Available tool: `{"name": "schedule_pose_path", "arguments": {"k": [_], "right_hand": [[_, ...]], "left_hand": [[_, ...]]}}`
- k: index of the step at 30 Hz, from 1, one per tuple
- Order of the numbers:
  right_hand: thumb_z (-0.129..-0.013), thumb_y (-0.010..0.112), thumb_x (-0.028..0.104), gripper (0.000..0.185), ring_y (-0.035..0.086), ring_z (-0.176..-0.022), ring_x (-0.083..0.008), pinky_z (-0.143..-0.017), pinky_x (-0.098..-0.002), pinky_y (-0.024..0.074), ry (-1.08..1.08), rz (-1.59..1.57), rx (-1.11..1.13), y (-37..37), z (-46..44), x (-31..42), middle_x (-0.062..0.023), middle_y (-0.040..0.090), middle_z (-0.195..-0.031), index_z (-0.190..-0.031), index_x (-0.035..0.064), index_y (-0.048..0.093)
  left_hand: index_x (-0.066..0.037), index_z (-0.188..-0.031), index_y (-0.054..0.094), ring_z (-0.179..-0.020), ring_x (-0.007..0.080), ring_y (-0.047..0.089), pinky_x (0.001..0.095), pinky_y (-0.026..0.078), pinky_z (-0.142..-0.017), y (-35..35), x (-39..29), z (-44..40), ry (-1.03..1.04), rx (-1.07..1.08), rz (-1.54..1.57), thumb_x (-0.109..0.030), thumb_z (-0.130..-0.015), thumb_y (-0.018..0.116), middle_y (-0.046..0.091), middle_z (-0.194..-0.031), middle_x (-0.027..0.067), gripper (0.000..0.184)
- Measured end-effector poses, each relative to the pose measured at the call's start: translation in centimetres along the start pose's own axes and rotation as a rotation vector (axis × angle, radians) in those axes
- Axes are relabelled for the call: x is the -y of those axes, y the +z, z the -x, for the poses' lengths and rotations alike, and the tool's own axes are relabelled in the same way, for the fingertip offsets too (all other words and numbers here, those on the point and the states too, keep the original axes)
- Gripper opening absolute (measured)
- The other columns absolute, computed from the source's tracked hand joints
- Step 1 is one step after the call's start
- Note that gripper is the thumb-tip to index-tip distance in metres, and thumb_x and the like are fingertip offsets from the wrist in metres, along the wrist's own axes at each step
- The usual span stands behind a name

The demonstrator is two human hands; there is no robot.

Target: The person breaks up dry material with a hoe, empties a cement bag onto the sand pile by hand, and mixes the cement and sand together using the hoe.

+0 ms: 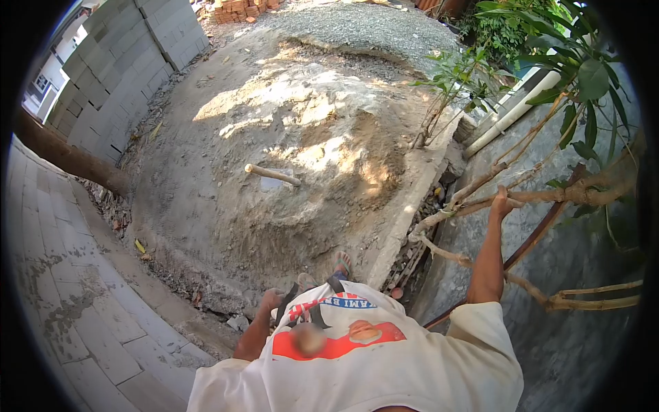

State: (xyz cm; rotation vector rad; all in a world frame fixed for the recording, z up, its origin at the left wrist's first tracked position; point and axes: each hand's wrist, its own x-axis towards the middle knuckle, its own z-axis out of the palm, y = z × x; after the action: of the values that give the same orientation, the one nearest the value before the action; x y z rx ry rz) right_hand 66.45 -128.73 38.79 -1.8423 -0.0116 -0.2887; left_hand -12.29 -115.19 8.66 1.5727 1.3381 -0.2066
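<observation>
Branch [473,204] by the grey wall [511,268] is in the right hand [504,204], and its fingers are curled round it. Left hand [272,299] hangs low beside the white shirt [371,364], near a black strap [292,302]; I can't tell if it is open or pinching. Ahead, a short wooden stick [273,174] lies on the big dirt pile [206,185].

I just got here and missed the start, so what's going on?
The person's right hand grips a branch beside the grey wall. Their left hand is by the shirt; whether it holds anything is unclear. Ahead, a wooden handle lies over the dirt mound, untouched.
</observation>
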Motion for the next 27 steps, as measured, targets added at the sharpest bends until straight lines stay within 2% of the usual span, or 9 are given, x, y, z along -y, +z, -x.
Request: {"name": "schedule_pose_path", "arguments": {"k": [1,4,8,12,16,20,24,25,27], "right_hand": [[-0.086,0.075,0.033,0.124,0.042,-0.138,-0.0475,-0.114,-0.0515,0.0367,0.0,0.01,-0.01,0.1,0.1,0.1,-0.0394,0.032,-0.152,-0.153,-0.01,-0.021],[-0.083,0.077,0.026,0.114,0.044,-0.135,-0.0471,-0.113,-0.0483,0.0377,0.022,-0.06,-0.018,-0.3,0.5,0.7,-0.041,0.033,-0.147,-0.152,-0.0098,-0.006],[-0.082,0.077,0.024,0.097,0.048,-0.129,-0.0447,-0.112,-0.0479,0.037,-0.006,-0.067,-0.027,0.1,-0.8,-1.0,-0.038,0.038,-0.14,-0.147,-0.0046,0.01],[-0.081,0.077,0.02,0.091,0.051,-0.123,-0.0419,-0.109,-0.0459,0.0396,0.016,-0.086,-0.046,-0.1,0.3,0.3,-0.0347,0.042,-0.136,-0.142,-0.0061,0.014],[-0.081,0.077,0.016,0.092,0.05,-0.125,-0.0377,-0.108,-0.0421,0.0391,0.013,-0.121,-0.043,0.0,0.2,0.6,-0.0329,0.041,-0.136,-0.143,-0.0074,0.013],[-0.082,0.078,0.013,0.1,0.046,-0.131,-0.039,-0.112,-0.0421,0.0365,-0.037,-0.195,-0.06,0.2,-1.5,-1.7,-0.0321,0.035,-0.143,-0.149,-0.0058,0.007],[-0.085,0.079,0.014,0.12,0.032,-0.144,-0.0388,-0.117,-0.0423,0.0297,0.039,-0.232,-0.012,0.2,-0.6,-1.1,-0.0306,0.019,-0.156,-0.156,-0.0015,-0.016],[-0.084,0.081,0.02,0.126,0.024,-0.148,-0.0413,-0.119,-0.0455,0.0262,-0.005,-0.3,0.03,0.2,-0.3,-1.0,-0.0325,0.007,-0.16,-0.156,-0.0032,-0.02],[-0.083,0.083,0.023,0.13,0.019,-0.151,-0.042,-0.121,-0.0472,0.0241,-0.028,-0.259,0.02,0.1,-1.4,-2.3,-0.0347,0.002,-0.162,-0.155,-0.0048,-0.022]], "left_hand": [[-0.005,-0.11,0.077,-0.107,0.0344,0.072,0.0406,0.055,-0.094,-0.3,-0.4,0.2,0.012,0.004,-0.002,-0.029,-0.079,0.07,0.073,-0.11,0.023,0.04],[-0.004,-0.107,0.077,-0.104,0.0336,0.072,0.0404,0.055,-0.092,-0.1,0.5,-0.4,0.026,0.019,-0.019,-0.03,-0.079,0.071,0.074,-0.107,0.0231,0.039],[-0.005,-0.109,0.077,-0.107,0.0342,0.072,0.0399,0.054,-0.093,0.4,2.3,-1.6,0.037,-0.024,-0.004,-0.032,-0.079,0.074,0.074,-0.11,0.0214,0.04],[-0.005,-0.11,0.077,-0.109,0.0335,0.071,0.0397,0.054,-0.094,-0.2,1.4,-1.6,-0.003,0.025,-0.043,-0.033,-0.081,0.074,0.074,-0.113,0.0218,0.04],[-0.004,-0.112,0.077,-0.106,0.0316,0.073,0.0386,0.054,-0.092,-0.3,0.8,-1.5,-0.005,0.022,-0.048,-0.032,-0.082,0.074,0.074,-0.111,0.0229,0.041],[-0.004,-0.109,0.077,-0.101,0.0309,0.074,0.0374,0.055,-0.088,-1.3,-1.5,-0.1,0.038,0.052,-0.004,-0.031,-0.083,0.073,0.075,-0.107,0.0224,0.038],[-0.004,-0.105,0.078,-0.099,0.0325,0.073,0.0381,0.055,-0.087,-1.3,-1.4,0.0,0.086,0.044,-0.073,-0.033,-0.083,0.073,0.075,-0.105,0.0211,0.037],[-0.004,-0.105,0.078,-0.099,0.0325,0.073,0.0381,0.055,-0.087,-1.2,-0.8,-0.4,0.09,0.052,-0.079,-0.033,-0.083,0.073,0.075,-0.105,0.0211,0.037],[-0.006,-0.106,0.078,-0.102,0.0334,0.072,0.039,0.054,-0.088,-0.7,0.7,-1.4,0.167,0.03,-0.118,-0.034,-0.083,0.073,0.075,-0.107,0.0197,0.036]]}}
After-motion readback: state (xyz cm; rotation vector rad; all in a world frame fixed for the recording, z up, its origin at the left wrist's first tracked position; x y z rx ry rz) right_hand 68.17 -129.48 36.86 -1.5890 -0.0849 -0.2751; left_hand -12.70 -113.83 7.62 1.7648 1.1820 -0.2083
